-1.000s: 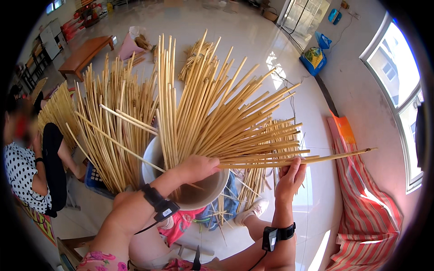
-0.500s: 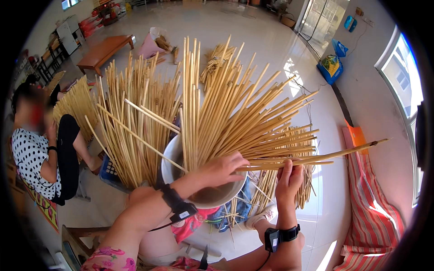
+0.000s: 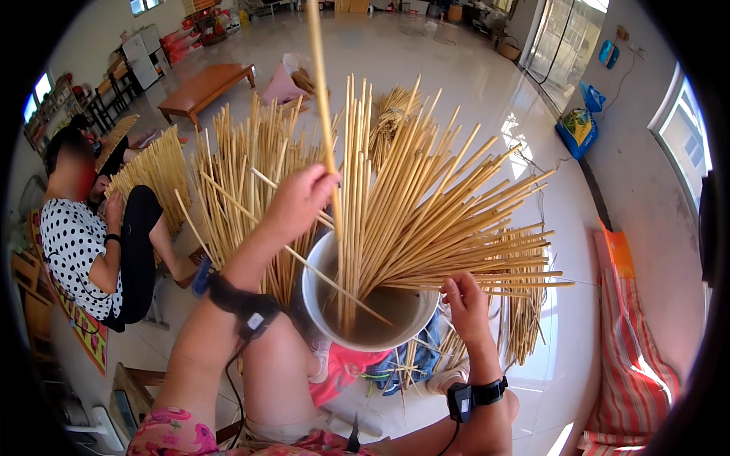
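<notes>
My left hand (image 3: 304, 196) is closed around a long pale stick (image 3: 320, 83), which looks like a reed or thin cane. It holds the stick nearly upright, with the lower end down toward a white basin (image 3: 310, 292). A thick fan of similar sticks (image 3: 433, 205) stands in the basin and leans out over its far and right rim. At the right rim, my right hand (image 3: 467, 308) has its fingers curled next to the lowest sticks. Whether they grip one of these is hidden. A few sticks cross the basin's left side.
Another mass of sticks (image 3: 243, 159) stands left of the basin. More sticks (image 3: 525, 304) lie on the floor to the right. A seated person (image 3: 84, 243) at left is beside further sticks (image 3: 156, 171). Behind are a low wooden table (image 3: 205, 87) and a tied bundle (image 3: 395, 114).
The long stick has gone from lying sideways in my right hand to upright in my left. My left hand has risen up and left; my right hand has lowered slightly.
</notes>
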The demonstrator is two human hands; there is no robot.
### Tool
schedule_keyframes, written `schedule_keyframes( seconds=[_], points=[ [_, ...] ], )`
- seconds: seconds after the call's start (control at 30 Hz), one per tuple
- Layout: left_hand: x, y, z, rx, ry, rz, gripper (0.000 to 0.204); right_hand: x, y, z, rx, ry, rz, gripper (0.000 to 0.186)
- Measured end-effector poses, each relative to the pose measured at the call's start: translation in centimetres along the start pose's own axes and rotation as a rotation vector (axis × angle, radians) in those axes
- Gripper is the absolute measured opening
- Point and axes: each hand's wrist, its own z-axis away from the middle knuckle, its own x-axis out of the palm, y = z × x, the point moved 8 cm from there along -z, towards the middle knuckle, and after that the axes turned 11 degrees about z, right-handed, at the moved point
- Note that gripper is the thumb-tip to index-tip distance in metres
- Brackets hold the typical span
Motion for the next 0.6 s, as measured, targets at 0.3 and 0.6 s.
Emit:
schedule_keyframes(
  seconds=[0.3,0.6],
  points=[
    [-24.9,-2.6,7.4,0.0,0.505,-0.182,0.027,9.9,-3.1,0.7,-0.161,-0.38,0.246,0.016],
    [-30.1,-12.3,14.3,-0.292,0.592,-0.121,0.024,18.8,-2.3,0.4,-0.391,-0.424,0.3,0.019]
  ],
)
